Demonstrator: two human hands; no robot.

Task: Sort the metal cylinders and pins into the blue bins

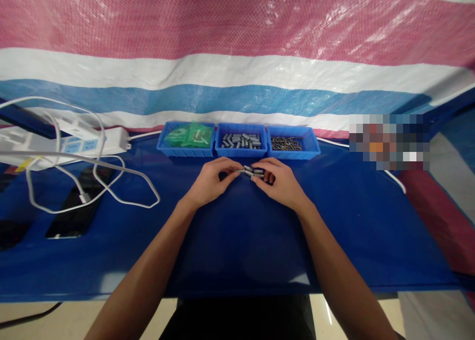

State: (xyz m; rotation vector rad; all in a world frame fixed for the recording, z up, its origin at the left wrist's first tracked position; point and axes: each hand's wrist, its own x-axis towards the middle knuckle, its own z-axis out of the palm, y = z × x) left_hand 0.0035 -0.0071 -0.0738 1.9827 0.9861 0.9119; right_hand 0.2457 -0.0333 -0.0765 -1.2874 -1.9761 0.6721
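Between my hands, over the table just in front of the bins, is a small cluster of short grey cylinders [254,171]. My right hand [282,181] has its thumb and fingers curled round several of them. The thumb and fingertips of my left hand [213,181] are pinched together on the end of a grey cylinder at the cluster's left side. Right behind my hands, the middle blue bin [241,152] holds a pile of like grey cylinders [241,140]. To its right, a blue bin [297,155] contains many thin brass-coloured screws [285,143].
The left blue bin [185,152] holds green plastic bags [191,134]. Further left are a white power strip [115,141], looping white cables [128,169] and a black phone [74,206] on the blue table [241,251]. A striped sheet [237,28] hangs behind; a pixelated patch covers the right rear.
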